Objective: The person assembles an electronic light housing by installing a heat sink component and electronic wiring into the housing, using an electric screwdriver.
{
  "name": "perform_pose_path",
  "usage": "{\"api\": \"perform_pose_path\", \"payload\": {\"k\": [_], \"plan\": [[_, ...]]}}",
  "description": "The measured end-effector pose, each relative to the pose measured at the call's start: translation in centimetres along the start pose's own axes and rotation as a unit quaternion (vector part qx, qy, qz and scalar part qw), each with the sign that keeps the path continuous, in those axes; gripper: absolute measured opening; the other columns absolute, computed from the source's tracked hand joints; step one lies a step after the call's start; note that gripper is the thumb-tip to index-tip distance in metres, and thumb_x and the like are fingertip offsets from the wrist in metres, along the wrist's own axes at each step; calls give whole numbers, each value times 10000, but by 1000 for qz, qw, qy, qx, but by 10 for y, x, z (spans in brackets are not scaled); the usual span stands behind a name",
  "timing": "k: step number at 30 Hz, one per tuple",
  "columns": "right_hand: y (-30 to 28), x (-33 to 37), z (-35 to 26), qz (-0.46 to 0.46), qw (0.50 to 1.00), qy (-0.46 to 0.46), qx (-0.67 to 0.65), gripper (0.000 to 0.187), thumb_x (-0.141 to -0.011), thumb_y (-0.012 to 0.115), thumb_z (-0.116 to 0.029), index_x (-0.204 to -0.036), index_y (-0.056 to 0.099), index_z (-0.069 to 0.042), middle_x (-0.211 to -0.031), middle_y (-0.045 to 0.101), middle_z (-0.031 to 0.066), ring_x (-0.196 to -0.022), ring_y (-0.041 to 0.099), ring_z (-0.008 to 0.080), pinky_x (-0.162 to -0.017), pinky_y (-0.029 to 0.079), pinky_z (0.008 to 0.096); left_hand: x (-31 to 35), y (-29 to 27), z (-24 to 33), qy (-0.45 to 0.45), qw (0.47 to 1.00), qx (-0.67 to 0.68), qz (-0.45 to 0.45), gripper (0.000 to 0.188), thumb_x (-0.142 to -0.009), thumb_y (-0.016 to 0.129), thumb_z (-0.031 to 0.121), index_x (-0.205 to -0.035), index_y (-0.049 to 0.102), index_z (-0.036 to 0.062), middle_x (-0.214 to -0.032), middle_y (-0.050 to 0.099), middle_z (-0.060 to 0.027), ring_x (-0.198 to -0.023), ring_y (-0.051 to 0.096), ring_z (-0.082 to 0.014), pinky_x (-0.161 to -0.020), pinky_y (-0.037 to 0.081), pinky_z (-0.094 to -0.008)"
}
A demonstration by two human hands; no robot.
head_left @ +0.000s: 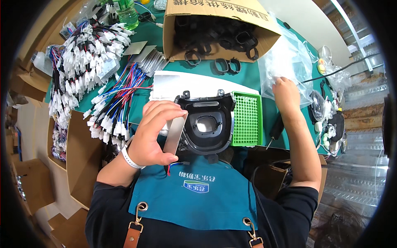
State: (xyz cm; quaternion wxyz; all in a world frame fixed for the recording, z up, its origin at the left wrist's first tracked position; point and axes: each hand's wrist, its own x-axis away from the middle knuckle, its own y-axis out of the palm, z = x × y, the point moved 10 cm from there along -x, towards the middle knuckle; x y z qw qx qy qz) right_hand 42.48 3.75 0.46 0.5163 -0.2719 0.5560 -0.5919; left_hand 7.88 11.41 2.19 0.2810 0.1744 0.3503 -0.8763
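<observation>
A flat silver metal plate [175, 136] is pinched between the thumb and fingers of my left hand [154, 134], with red wire ends showing below it. Right beside the plate, a black plastic housing [211, 140] with an oval opening rests at the table's front edge. My right hand [287, 97] is at the clear plastic bag [285, 58] on the right side of the table. Its fingers are curled down against the bag, and what is in them, if anything, is hidden.
A cardboard box [223, 39] of black rings lies open at the back. Cable bundles with white connectors [89, 53] and more plates with wires [151, 62] cover the left. A green perforated tray [248, 120] sits right of the housing, near a dark screwdriver-like tool [276, 129].
</observation>
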Motion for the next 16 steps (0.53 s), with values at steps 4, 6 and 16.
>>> {"api": "perform_pose_path", "payload": {"k": [4,6,16], "plan": [[-4,3,8,18,999,13,-30,135,-784,636,-100,-911,660,-62,-844,635,125,-820,624,347,-751,505,445,1,0,-3,-3,1000,3,9,828,-732,578,723,-1173,579,22,-1130,601,-134,-1099,532,-322,-989,311,-421],[-6,1,14,26,998,44,-48,121,-795,641,-117,-905,667,-73,-832,626,130,-808,621,348,-740,501,452,1,0,-4,-4,1000,4,9,827,-732,580,721,-1175,578,23,-1130,601,-133,-1100,531,-321,-990,310,-421],[6,-10,8,-19,999,12,25,190,-784,665,-166,-961,689,-99,-888,610,118,-903,624,313,-779,519,426,2,0,-2,-2,1000,-9,1,814,-739,584,711,-1189,573,33,-1133,600,-128,-1099,526,-318,-990,311,-421]]}}
